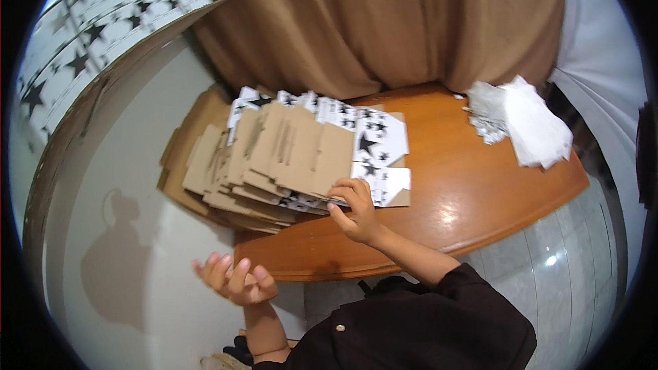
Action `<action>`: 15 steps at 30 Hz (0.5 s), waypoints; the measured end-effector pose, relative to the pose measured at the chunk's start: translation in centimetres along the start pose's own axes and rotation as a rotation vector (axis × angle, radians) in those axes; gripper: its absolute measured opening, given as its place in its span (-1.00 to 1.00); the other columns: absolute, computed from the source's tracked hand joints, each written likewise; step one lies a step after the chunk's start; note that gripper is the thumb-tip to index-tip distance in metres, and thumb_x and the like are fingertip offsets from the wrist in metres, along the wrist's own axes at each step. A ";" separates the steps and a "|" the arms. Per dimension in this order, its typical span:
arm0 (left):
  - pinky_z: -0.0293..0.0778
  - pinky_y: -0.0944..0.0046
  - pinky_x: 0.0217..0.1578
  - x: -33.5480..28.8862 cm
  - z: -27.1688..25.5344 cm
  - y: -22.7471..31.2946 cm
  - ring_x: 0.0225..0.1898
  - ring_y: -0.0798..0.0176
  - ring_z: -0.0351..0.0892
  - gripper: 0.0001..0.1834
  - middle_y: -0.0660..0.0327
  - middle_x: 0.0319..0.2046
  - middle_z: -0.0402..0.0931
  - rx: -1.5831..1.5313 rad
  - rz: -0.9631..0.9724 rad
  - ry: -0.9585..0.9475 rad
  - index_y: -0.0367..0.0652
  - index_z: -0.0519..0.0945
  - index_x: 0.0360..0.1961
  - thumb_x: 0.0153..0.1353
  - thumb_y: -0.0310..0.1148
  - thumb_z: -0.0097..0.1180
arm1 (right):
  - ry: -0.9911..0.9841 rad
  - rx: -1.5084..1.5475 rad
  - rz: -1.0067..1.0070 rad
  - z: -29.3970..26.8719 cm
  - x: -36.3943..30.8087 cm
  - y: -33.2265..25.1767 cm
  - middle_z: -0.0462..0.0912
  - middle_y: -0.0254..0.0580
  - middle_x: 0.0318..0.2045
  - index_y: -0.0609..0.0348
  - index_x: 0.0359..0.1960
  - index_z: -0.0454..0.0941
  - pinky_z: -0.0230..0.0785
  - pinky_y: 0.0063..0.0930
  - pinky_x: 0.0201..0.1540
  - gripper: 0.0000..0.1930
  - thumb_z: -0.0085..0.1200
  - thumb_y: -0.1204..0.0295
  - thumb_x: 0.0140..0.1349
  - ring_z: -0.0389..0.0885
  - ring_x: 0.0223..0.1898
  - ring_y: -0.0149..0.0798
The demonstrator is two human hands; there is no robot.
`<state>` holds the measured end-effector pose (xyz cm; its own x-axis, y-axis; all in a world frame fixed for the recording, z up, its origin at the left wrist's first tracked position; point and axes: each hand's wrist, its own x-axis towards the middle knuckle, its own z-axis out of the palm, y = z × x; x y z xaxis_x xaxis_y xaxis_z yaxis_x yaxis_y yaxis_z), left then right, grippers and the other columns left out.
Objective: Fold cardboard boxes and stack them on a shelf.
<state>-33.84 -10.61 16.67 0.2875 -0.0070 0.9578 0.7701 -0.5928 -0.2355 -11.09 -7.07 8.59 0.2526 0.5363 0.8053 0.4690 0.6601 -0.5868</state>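
Observation:
A leaning stack of flat, folded cardboard boxes (pixel 291 147), brown on one side and white with black stars on the other, lies on the wooden table. At the near right corner of the stack is my right hand (pixel 358 212). Its fingers are bent, with a gap between thumb and forefinger, close to the edge of a brown panel; whether they touch it is hard to tell. My left hand (pixel 240 282) hangs in front of the table's near left edge, palm turned up. Its fingers are spread and hold nothing.
White sheets or bags (pixel 534 123) lie beside a crumpled clear plastic wrapper (pixel 487 113) on the right of the wooden table (pixel 473 192). Behind hangs a brown curtain (pixel 343 20). A pale wall (pixel 110 226) with a ledge stands at left; star-patterned boxes (pixel 89 27) appear above it.

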 end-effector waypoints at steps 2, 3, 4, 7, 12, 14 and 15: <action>0.19 -0.08 0.09 -2.3 2.7 3.1 -0.03 -0.03 0.33 -0.74 0.09 -0.13 0.36 -0.182 -0.174 -0.132 -0.17 0.44 -0.22 0.00 -0.42 0.06 | 0.028 -0.091 0.112 -3.4 -3.6 1.4 0.48 -0.17 -0.26 0.13 -0.32 0.51 0.14 -0.33 -0.04 -0.84 0.07 0.47 0.01 0.42 -0.17 -0.15; 0.27 0.01 0.03 -2.8 3.8 4.6 -0.05 0.01 0.33 -0.72 0.11 -0.14 0.34 -0.238 -0.203 -0.184 -0.17 0.45 -0.23 -0.04 -0.51 0.08 | 0.059 -0.119 0.185 -4.9 -4.9 1.7 0.49 -0.17 -0.28 0.13 -0.33 0.52 0.15 -0.32 -0.05 -0.85 0.07 0.48 0.01 0.42 -0.18 -0.16; 0.29 0.04 0.00 -4.1 5.1 5.9 -0.07 0.02 0.34 -0.72 0.11 -0.16 0.34 -0.344 -0.240 -0.207 -0.17 0.45 -0.24 -0.06 -0.53 0.09 | 0.094 -0.145 0.254 -6.3 -5.8 1.9 0.50 -0.17 -0.29 0.13 -0.35 0.53 0.17 -0.32 -0.07 -0.86 0.07 0.50 0.01 0.43 -0.20 -0.16; 0.33 0.09 -0.07 -6.3 7.4 9.8 -0.11 0.05 0.36 -0.72 0.13 -0.21 0.35 -0.529 -0.282 -0.280 -0.17 0.48 -0.27 -0.10 -0.55 0.14 | 0.140 -0.268 0.317 -9.6 -7.8 2.0 0.51 -0.16 -0.31 0.14 -0.36 0.53 0.19 -0.34 -0.09 -0.88 0.06 0.52 0.01 0.45 -0.20 -0.14; 0.25 0.09 -0.03 -9.5 11.8 12.5 -0.06 0.11 0.36 -0.61 0.17 -0.13 0.36 -0.627 -0.090 -0.452 -0.07 0.49 -0.16 -0.11 -0.47 0.20 | 0.153 -0.312 0.346 -11.8 -9.4 0.5 0.51 -0.17 -0.31 0.15 -0.35 0.53 0.21 -0.35 -0.10 -0.88 0.05 0.53 0.03 0.46 -0.21 -0.15; 0.20 0.08 0.00 -11.6 13.9 12.5 -0.03 0.14 0.35 -0.55 0.18 -0.09 0.35 -0.581 -0.028 -0.539 -0.02 0.49 -0.10 -0.12 -0.45 0.22 | 0.128 -0.308 0.343 -12.1 -10.0 0.2 0.51 -0.17 -0.31 0.15 -0.35 0.53 0.21 -0.36 -0.11 -0.88 0.05 0.53 0.03 0.47 -0.22 -0.15; 0.15 0.05 0.04 -12.9 14.8 12.2 0.00 0.16 0.33 -0.51 0.19 -0.07 0.34 -0.549 -0.012 -0.630 0.02 0.49 -0.07 -0.14 -0.44 0.22 | 0.115 -0.308 0.352 -12.4 -10.3 0.2 0.51 -0.17 -0.32 0.16 -0.35 0.53 0.22 -0.36 -0.12 -0.88 0.05 0.53 0.03 0.47 -0.23 -0.16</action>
<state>-19.73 -5.80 -1.03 0.6713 0.3570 0.6495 0.4355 -0.8991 0.0441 -3.12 -18.93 1.26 0.5252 0.6258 0.5766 0.5626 0.2530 -0.7871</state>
